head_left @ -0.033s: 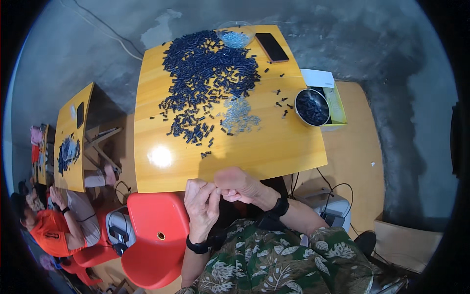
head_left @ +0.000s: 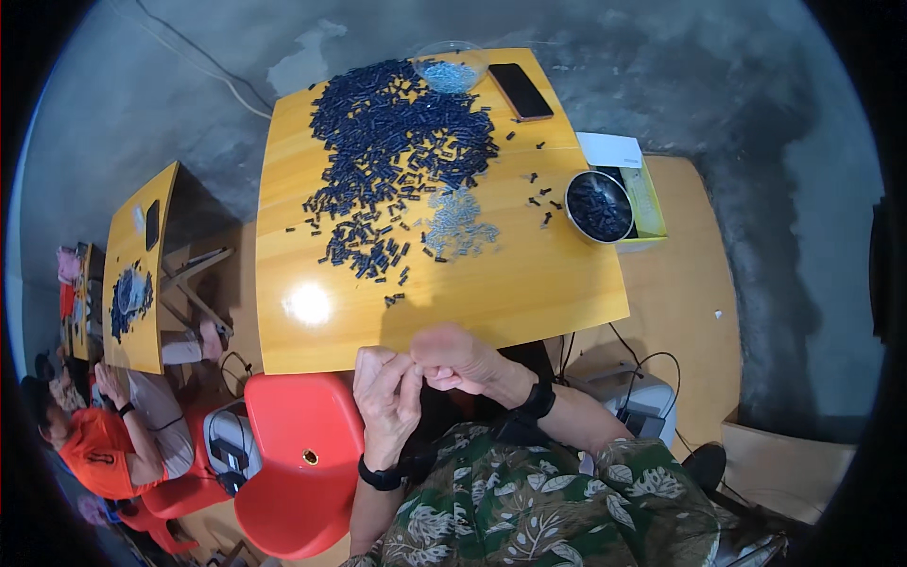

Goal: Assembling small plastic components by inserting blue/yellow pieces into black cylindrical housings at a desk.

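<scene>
My left hand [head_left: 385, 392] and my right hand [head_left: 453, 357] meet in front of the near edge of the yellow table [head_left: 472, 312]. Thumb and fingertips of the left are pinched together, touching the curled fingers of the right. Whatever lies between them is too small or hidden to make out. Beyond them on the tabletop spreads a large pile of small black plastic pieces [head_left: 387, 123], thinning toward me. Beside its near right side lies a small heap of tiny silvery pieces [head_left: 458, 225]. A clear bowl [head_left: 452, 76] of similar tiny pieces stands at the far edge.
A metal bowl [head_left: 599, 208] with black pieces sits at the table's right edge, by an open yellow box [head_left: 652, 213]. A dark phone [head_left: 521, 92] lies far right. A red chair [head_left: 302, 463] stands left of me. A person in orange [head_left: 99, 454] sits at another table [head_left: 142, 331].
</scene>
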Motion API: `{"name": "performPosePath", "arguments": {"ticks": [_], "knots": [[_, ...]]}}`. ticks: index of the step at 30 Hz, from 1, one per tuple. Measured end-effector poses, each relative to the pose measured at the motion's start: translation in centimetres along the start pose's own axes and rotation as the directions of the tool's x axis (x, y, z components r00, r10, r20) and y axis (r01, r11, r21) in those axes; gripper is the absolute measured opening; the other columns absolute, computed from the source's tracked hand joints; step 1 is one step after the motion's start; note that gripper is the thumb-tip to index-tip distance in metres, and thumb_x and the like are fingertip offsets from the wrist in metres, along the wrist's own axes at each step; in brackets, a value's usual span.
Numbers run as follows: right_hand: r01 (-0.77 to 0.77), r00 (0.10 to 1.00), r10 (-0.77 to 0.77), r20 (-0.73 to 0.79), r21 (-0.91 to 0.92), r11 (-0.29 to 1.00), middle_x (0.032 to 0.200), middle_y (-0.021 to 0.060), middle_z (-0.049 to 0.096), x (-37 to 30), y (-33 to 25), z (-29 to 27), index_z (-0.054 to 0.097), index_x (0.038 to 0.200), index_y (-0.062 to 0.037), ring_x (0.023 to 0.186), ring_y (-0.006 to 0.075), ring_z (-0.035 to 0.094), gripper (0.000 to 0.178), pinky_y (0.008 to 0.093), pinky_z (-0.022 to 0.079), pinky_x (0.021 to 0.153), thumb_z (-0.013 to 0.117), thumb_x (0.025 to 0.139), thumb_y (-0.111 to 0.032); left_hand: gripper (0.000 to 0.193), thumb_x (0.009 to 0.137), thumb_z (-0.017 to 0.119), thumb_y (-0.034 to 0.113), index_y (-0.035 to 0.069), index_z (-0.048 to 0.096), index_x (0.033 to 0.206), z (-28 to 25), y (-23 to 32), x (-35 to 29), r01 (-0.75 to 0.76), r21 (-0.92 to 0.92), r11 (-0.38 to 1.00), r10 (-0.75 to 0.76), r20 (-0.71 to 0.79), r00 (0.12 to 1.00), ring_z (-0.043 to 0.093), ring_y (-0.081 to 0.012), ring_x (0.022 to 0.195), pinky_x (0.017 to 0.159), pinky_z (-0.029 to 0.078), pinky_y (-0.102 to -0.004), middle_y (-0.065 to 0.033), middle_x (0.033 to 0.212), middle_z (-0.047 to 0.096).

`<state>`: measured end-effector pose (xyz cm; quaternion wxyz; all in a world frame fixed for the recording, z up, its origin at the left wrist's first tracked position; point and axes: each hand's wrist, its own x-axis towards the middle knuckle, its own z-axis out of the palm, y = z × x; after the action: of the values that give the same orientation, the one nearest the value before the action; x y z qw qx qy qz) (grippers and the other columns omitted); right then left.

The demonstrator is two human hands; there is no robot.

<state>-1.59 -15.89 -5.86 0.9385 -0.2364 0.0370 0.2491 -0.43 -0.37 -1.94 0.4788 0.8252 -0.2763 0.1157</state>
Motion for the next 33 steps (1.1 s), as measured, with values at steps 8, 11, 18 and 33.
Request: {"name": "performPosePath", "arguments": {"ticks": [8,11,18,33], "knots": [[0.048,0.999,-0.048,0.0,0.03,0.998,0.062,-0.0045,0.045,0.2,0.8,-0.1,0.059,0.083,-0.0061,0.045,0.0008,0.036,0.022,0.0145,0.027,0.037,0.069,0.092,-0.024,0.016,0.08,0.073,0.0,0.004,0.07,0.096,0.6,0.3,0.2,-0.009,0.003,1.0,0.009,-0.024,1.0,0.05,-0.0201,0.076,0.065,0.041,-0.0307,-0.0055,0.076,0.052],[0.046,0.999,-0.045,-0.011,0.054,0.998,0.062,-0.0052,0.044,-0.2,0.5,0.9,0.059,0.082,-0.0066,0.045,0.001,0.036,0.022,0.0149,0.027,0.036,0.068,0.092,-0.024,0.017,0.081,0.073,0.001,0.004,0.07,0.097,0.6,0.2,0.0,-0.004,-0.031,1.0,0.003,-0.036,0.999,0.05,-0.0202,0.076,0.065,0.04,-0.0306,-0.0056,0.077,0.053],[0.215,0.829,-0.506,-0.239,-0.699,0.682,0.078,0.0008,0.062,-3.1,-4.7,0.9,0.066,0.099,-0.0034,0.064,0.0066,0.056,0.017,0.0228,0.046,0.055,0.065,0.093,-0.02,0.027,0.083,0.069,0.0,-0.002,0.066,0.11,0.2,0.9,0.2,0.097,-0.012,0.995,-0.098,-0.09,0.991,0.055,-0.0196,0.083,0.075,0.046,-0.0313,-0.0085,0.092,0.059],[-0.101,0.399,-0.901,0.167,-0.969,-0.225,0.087,0.0084,0.066,-4.5,-12.5,-0.4,0.069,0.089,-0.0039,0.07,0.019,0.061,0.007,0.0296,0.048,0.057,0.071,0.084,-0.008,0.019,0.088,0.066,0.0,-0.003,0.067,0.106,-0.3,-0.7,0.0,0.262,-0.018,0.965,-0.262,-0.072,0.962,0.06,-0.0186,0.082,0.075,0.049,-0.0286,-0.0108,0.094,0.063]]}}
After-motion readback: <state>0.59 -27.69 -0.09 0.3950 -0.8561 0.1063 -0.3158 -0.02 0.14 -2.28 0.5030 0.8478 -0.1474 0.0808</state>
